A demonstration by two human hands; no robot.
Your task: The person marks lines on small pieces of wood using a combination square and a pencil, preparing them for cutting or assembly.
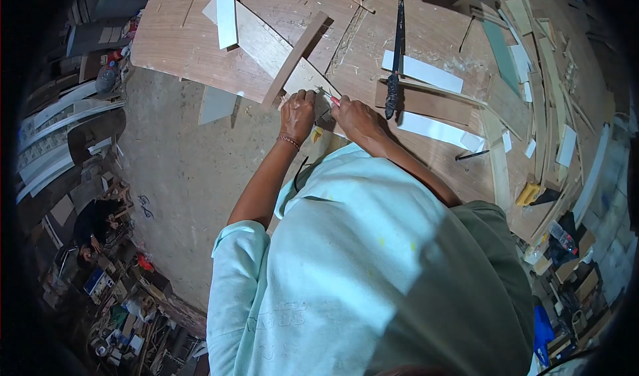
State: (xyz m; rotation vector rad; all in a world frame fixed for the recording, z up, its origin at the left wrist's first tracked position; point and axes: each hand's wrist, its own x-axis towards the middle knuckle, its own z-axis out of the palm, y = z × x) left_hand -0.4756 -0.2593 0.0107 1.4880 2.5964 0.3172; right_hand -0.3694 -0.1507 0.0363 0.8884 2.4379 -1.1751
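My left hand is closed at the near end of a pale wooden board on the workbench; what its fingers grip, if anything, is hidden. My right hand is closed around a slim tool with a red handle. The tool's tip points toward my left fingers, and its exact kind is too small to tell. A brown wooden strip lies across the board just beyond my left hand. A white strip rests over the board's far part.
On the workbench, right of my hands, lie a long dark blade with a black-wrapped handle, white strips and a dark pen-like stick. Wood offcuts crowd the right side. Another person is at lower left.
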